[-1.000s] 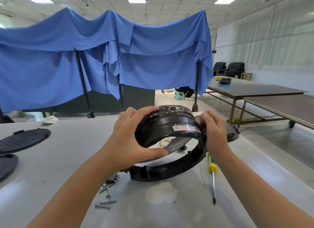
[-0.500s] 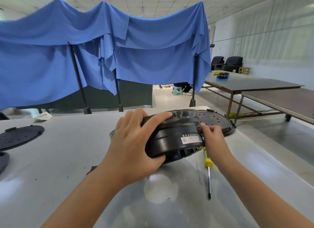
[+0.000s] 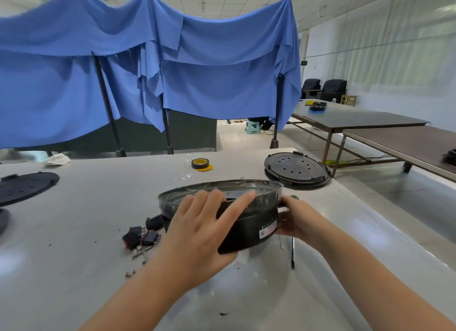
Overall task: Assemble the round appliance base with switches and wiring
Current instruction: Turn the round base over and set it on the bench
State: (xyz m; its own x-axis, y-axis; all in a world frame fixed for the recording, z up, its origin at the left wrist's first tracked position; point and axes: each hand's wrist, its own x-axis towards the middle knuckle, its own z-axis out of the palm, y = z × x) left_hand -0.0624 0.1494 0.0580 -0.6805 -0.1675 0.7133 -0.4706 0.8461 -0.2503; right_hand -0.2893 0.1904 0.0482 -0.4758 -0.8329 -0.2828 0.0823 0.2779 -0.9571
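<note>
A black round appliance base [image 3: 254, 219] with a white and red label sits on the grey table [image 3: 74, 232] in front of me. My left hand [image 3: 199, 232] lies over its near left side, fingers spread across the rim. My right hand [image 3: 293, 219] grips its right wall. Two black rocker switches [image 3: 139, 237] lie on the table just left of the base, with loose screws [image 3: 142, 253] beside them. A screwdriver [image 3: 293, 253] lies under my right wrist, its handle hidden.
A black perforated round plate [image 3: 296, 170] lies behind the base to the right, another [image 3: 24, 186] at the far left. A roll of yellow tape [image 3: 200, 163] sits at the back. Blue cloth [image 3: 148, 71] hangs behind the table. Brown tables [image 3: 370, 121] stand at right.
The base was held tilted above a separate black ring; it has come down onto the table and now sits level. My view has dropped, revealing the switches, tape and plate.
</note>
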